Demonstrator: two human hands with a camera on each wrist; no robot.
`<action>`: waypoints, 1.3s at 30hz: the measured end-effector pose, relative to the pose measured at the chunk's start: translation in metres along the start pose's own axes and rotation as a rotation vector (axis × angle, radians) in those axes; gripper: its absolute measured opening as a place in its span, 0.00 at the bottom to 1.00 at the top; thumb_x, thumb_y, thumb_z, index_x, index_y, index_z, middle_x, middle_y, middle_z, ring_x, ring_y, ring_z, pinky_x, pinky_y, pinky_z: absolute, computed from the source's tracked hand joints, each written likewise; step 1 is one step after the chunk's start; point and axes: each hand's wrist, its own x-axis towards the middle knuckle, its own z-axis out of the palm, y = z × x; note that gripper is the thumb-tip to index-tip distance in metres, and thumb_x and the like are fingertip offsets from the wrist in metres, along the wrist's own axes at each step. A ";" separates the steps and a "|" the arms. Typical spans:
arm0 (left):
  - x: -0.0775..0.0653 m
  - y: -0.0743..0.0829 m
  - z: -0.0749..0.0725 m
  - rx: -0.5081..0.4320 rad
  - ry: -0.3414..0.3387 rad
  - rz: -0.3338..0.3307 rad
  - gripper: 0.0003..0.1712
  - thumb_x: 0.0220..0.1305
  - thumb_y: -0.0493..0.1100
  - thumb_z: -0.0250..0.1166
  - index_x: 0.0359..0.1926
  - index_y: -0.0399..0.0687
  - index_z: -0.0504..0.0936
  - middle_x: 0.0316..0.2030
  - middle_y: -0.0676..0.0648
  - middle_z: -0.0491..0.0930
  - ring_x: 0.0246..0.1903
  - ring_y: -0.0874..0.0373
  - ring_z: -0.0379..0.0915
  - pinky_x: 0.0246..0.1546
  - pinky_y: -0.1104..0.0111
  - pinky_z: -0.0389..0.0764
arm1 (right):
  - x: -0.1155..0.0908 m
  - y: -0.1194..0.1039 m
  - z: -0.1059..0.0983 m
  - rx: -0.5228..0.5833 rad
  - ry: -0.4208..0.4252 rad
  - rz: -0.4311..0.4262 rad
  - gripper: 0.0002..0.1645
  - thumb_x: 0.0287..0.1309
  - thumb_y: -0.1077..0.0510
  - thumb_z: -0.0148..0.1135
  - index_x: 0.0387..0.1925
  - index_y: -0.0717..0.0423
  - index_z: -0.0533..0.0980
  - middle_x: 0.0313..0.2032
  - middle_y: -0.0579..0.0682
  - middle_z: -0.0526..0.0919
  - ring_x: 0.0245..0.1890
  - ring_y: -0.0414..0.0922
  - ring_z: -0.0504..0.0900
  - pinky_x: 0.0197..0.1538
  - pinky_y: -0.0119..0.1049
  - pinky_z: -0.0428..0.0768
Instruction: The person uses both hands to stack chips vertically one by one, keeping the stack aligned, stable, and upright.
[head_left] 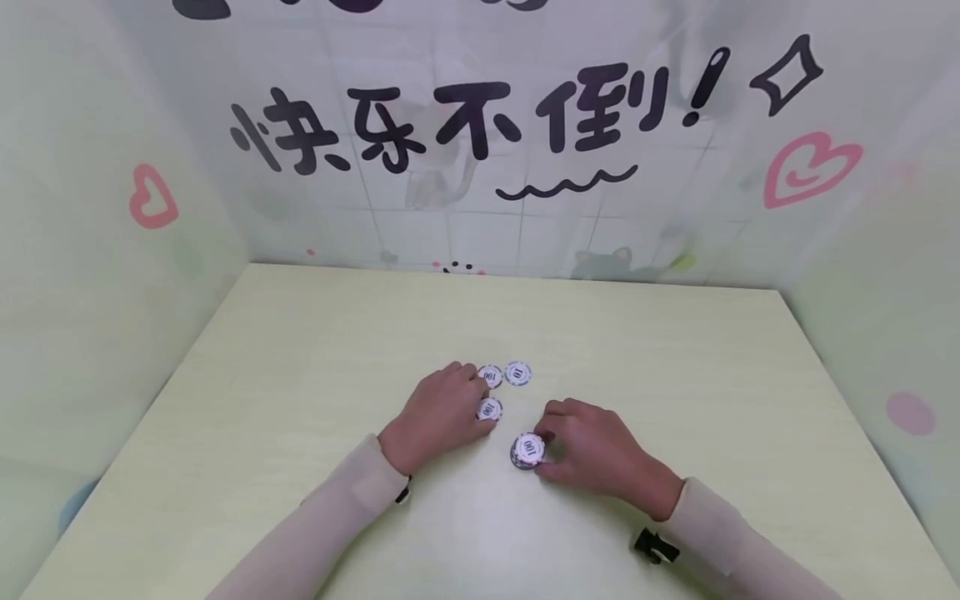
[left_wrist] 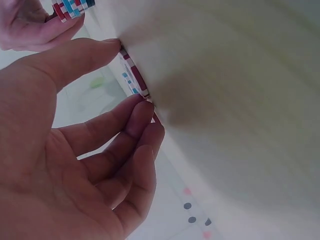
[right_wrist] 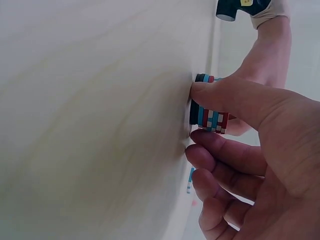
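My left hand pinches a white poker chip marked 100 that lies on the table. In the left wrist view the thumb and fingertips meet the red-and-white edge of this chip at opposite sides. To the right and nearer, my right hand holds a stack of poker chips between thumb and fingers, a 100 on top. The right wrist view shows the layered red, blue and dark edges of the stack standing on the table.
Another 100 chip lies just beyond the left fingers, with a 10 chip close to its right. The pale wooden table is bounded by printed sheets at the back and both sides.
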 end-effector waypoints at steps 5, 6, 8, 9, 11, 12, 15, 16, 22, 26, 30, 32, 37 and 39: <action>0.003 0.000 -0.001 0.007 -0.021 -0.003 0.16 0.50 0.54 0.71 0.24 0.47 0.80 0.23 0.52 0.71 0.23 0.58 0.63 0.22 0.68 0.68 | 0.002 0.000 -0.002 -0.006 0.006 -0.002 0.19 0.42 0.43 0.75 0.38 0.45 0.85 0.38 0.36 0.81 0.36 0.35 0.75 0.32 0.30 0.76; 0.003 0.000 -0.001 0.011 -0.024 -0.004 0.16 0.50 0.54 0.70 0.22 0.47 0.79 0.22 0.52 0.70 0.23 0.58 0.62 0.22 0.68 0.67 | 0.002 0.000 -0.002 -0.005 0.006 -0.001 0.19 0.42 0.43 0.76 0.38 0.45 0.85 0.38 0.36 0.81 0.36 0.35 0.75 0.32 0.30 0.76; 0.005 -0.001 -0.001 0.018 -0.030 -0.006 0.17 0.49 0.54 0.69 0.20 0.48 0.77 0.21 0.53 0.69 0.21 0.58 0.62 0.21 0.68 0.66 | 0.002 0.000 -0.002 -0.002 0.003 0.003 0.19 0.42 0.43 0.76 0.38 0.45 0.85 0.37 0.36 0.81 0.36 0.35 0.75 0.32 0.30 0.76; 0.005 -0.001 -0.001 0.021 -0.032 -0.008 0.18 0.48 0.55 0.69 0.19 0.48 0.75 0.20 0.53 0.68 0.21 0.58 0.62 0.21 0.68 0.66 | 0.002 0.000 -0.002 -0.002 0.002 0.003 0.19 0.42 0.43 0.76 0.38 0.45 0.85 0.37 0.36 0.81 0.36 0.35 0.75 0.32 0.30 0.76; 0.006 -0.001 0.000 0.027 -0.031 -0.013 0.19 0.47 0.55 0.68 0.16 0.50 0.72 0.18 0.53 0.66 0.20 0.58 0.62 0.20 0.68 0.65 | 0.002 0.000 -0.002 -0.001 -0.002 0.003 0.19 0.43 0.43 0.75 0.38 0.45 0.85 0.37 0.36 0.81 0.36 0.35 0.75 0.32 0.30 0.76; 0.006 -0.001 0.001 0.029 -0.028 -0.016 0.19 0.47 0.55 0.68 0.15 0.50 0.71 0.18 0.53 0.66 0.19 0.58 0.62 0.19 0.68 0.65 | 0.002 0.000 -0.002 -0.003 -0.004 0.003 0.19 0.43 0.43 0.75 0.38 0.45 0.85 0.37 0.36 0.80 0.36 0.35 0.75 0.32 0.30 0.76; 0.006 -0.002 0.002 0.027 -0.022 -0.018 0.20 0.46 0.55 0.67 0.13 0.52 0.68 0.17 0.54 0.65 0.18 0.58 0.62 0.19 0.68 0.64 | 0.002 -0.001 -0.002 -0.005 -0.006 0.006 0.19 0.43 0.43 0.75 0.38 0.45 0.85 0.37 0.36 0.80 0.37 0.35 0.75 0.32 0.30 0.76; 0.006 -0.002 0.002 0.027 -0.020 -0.017 0.19 0.45 0.55 0.66 0.13 0.52 0.68 0.16 0.54 0.65 0.18 0.58 0.62 0.18 0.68 0.64 | 0.002 -0.001 -0.002 -0.005 -0.007 0.007 0.19 0.43 0.42 0.75 0.37 0.45 0.85 0.37 0.36 0.80 0.37 0.35 0.75 0.32 0.30 0.76; 0.007 -0.003 0.004 0.009 -0.018 -0.011 0.17 0.43 0.52 0.65 0.13 0.52 0.68 0.15 0.54 0.65 0.17 0.57 0.61 0.19 0.68 0.63 | 0.001 -0.001 -0.001 -0.013 -0.013 0.015 0.19 0.43 0.42 0.75 0.37 0.45 0.85 0.37 0.36 0.80 0.37 0.35 0.75 0.32 0.30 0.76; 0.006 -0.003 0.005 -0.001 -0.010 -0.001 0.15 0.42 0.52 0.64 0.14 0.52 0.68 0.16 0.53 0.65 0.18 0.57 0.61 0.20 0.68 0.63 | 0.001 -0.001 -0.001 -0.012 -0.020 0.020 0.19 0.43 0.42 0.75 0.38 0.45 0.85 0.38 0.36 0.80 0.37 0.35 0.75 0.32 0.30 0.76; 0.006 -0.002 0.005 0.000 0.007 0.014 0.15 0.42 0.52 0.63 0.15 0.52 0.68 0.16 0.53 0.65 0.19 0.57 0.61 0.21 0.68 0.63 | 0.001 -0.002 -0.001 -0.009 -0.014 0.019 0.19 0.43 0.43 0.75 0.38 0.44 0.85 0.38 0.36 0.80 0.37 0.35 0.75 0.32 0.30 0.76; 0.005 -0.002 0.004 -0.001 0.015 0.017 0.15 0.42 0.52 0.63 0.16 0.51 0.67 0.17 0.53 0.65 0.19 0.57 0.61 0.21 0.68 0.63 | 0.001 -0.002 -0.001 -0.010 -0.013 0.019 0.18 0.43 0.43 0.75 0.38 0.44 0.85 0.38 0.36 0.80 0.37 0.35 0.75 0.32 0.30 0.76; 0.005 -0.002 0.004 -0.006 0.023 0.017 0.14 0.42 0.52 0.63 0.16 0.51 0.68 0.17 0.53 0.65 0.20 0.57 0.61 0.22 0.68 0.63 | 0.001 -0.003 -0.002 -0.014 -0.014 0.016 0.18 0.43 0.43 0.75 0.38 0.44 0.85 0.37 0.36 0.80 0.37 0.35 0.76 0.33 0.30 0.77; 0.005 -0.002 0.004 -0.010 0.024 0.018 0.15 0.42 0.52 0.63 0.16 0.51 0.68 0.17 0.53 0.65 0.20 0.57 0.61 0.22 0.68 0.63 | 0.002 -0.003 -0.002 -0.014 -0.012 0.017 0.18 0.43 0.43 0.75 0.37 0.44 0.85 0.37 0.35 0.80 0.37 0.35 0.76 0.33 0.30 0.77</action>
